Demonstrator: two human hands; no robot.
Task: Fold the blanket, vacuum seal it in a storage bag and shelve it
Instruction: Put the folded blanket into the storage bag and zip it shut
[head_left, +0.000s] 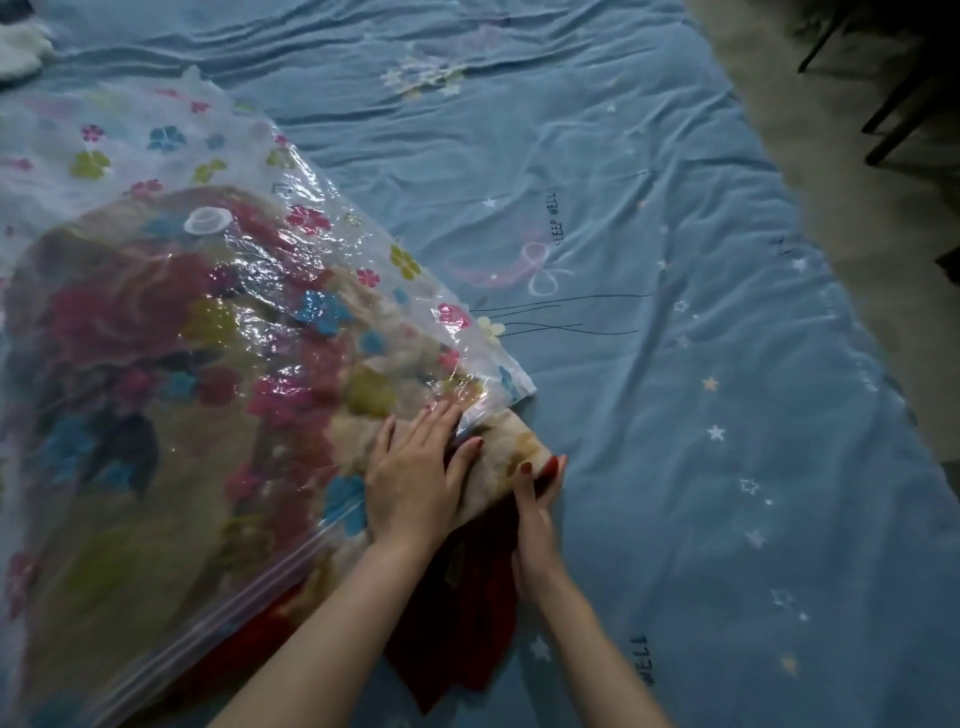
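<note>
Where the frame begins at far left, a white fluffy thing (18, 49) sits in the upper corner on the bed sheet (675, 312), too cropped to identify. Below it the storage bag (171, 171) spreads across the left half of the bed — a clear, glossy plastic bag printed with small pink, blue and yellow-green flowers, crinkled and catching highlights, with a round white valve (207, 220) on its upper face. Inside it lies the folded blanket (156, 353), a beige plush with large red roses and dark leaves, bulging the plastic into a rounded mound. The bag's zip strip (218, 603) runs along the near edge and stands open, and the blanket's near corner pokes out past it: a beige flap on top with deep red folds underneath, resting on the sheet. The left hand (415, 478) lies flat on top of that corner right at the bag's mouth, fingers straight and spread, pressing on blanket and plastic edge together, so its grip is open. Just beside it the right hand (537, 514) meets the protruding end from the side, red-nailed fingers against the plush — whether they curl round the fabric or merely push on it I cannot tell. To the right the blue sheet stretches away wrinkled, printed with stars, a pink bow and the words "SLEEP WELL". At far right a strip of pale floor (857, 218) shows, with dark furniture legs (904, 104) in the upper corner.
</note>
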